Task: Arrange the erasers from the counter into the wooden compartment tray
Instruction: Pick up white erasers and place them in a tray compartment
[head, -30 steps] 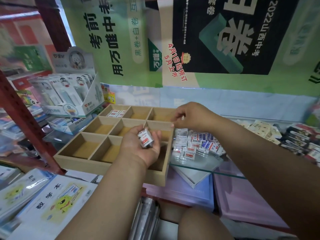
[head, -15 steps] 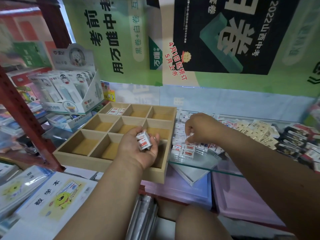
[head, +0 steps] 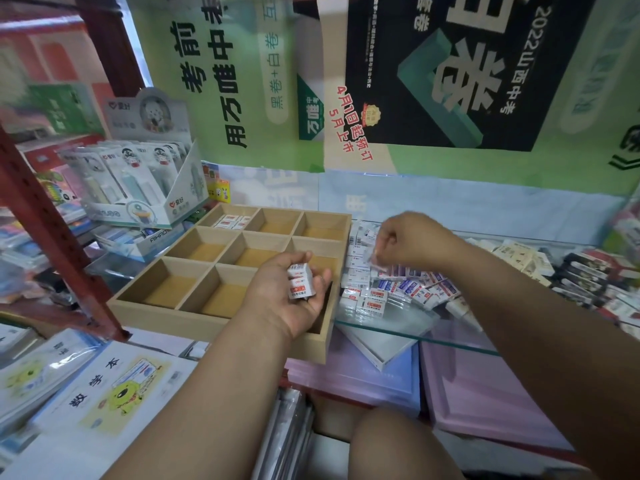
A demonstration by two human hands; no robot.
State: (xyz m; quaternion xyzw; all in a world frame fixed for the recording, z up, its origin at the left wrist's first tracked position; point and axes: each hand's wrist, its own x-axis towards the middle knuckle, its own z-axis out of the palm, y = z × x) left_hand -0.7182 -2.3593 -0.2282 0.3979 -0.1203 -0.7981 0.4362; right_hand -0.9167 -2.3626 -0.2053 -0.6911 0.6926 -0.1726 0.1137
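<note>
Left hand: the left hand (head: 291,292) hovers palm-up over the tray's near right corner, fingers curled round a small stack of erasers (head: 300,280), apparently a holding stock so that several can be set down together.
Right hand: the right hand (head: 408,242) is curled over the loose pile (head: 391,289); its fingertips look to pinch one wrapped eraser, though motion blur leaves that uncertain.
Pile: white, red and blue wrapped erasers lie scattered on the glass bench (head: 398,323), just right of the tray and within easy reach of the picking hand.
Tray: the wooden tray (head: 214,323) has nine compartments; only the far left one (head: 231,221) holds erasers, lying flat, and the other visible ones show bare bottoms, so by this reckoning the job is barely begun.
Change: half a second ago the right hand pressed low into the pile; now it is raised and drawn slightly back, as if lifting a pick, while the left hand's stack sits much as it did.
Surroundings: a display box (head: 138,188) of carded goods stands beyond the tray's left side, posters behind.
</note>
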